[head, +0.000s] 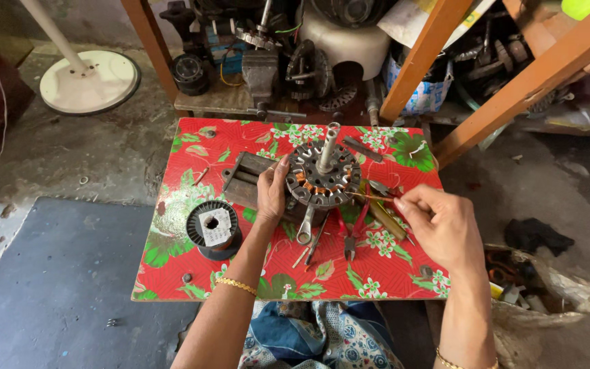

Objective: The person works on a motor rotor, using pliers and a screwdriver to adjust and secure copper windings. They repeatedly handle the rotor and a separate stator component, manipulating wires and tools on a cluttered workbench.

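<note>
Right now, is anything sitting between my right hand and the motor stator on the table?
Nothing solid blocks it. Between the right hand and the motor stator only a thin copper wire runs across the gap; red-handled pliers lie lower, out of line.

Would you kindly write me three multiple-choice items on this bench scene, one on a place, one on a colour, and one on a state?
1. Where does the wire spool sit against the stator?
A. To its left and nearer the person
B. To its right
C. On top of it

2. What colour are the handles of the pliers?
A. Blue
B. Red
C. Yellow

3. How does the shaft of the stator stand?
A. Lying flat on the cloth
B. Pointing up out of the core
C. Held in the air by the right hand

Answers:
1. A, since the spool stands on the cloth left of the stator and closer to the near edge.
2. B, since both crossed handles show red.
3. B, since the shaft rises from the core's middle while the left hand rests on the rim and the right hand is off to the side.
</note>
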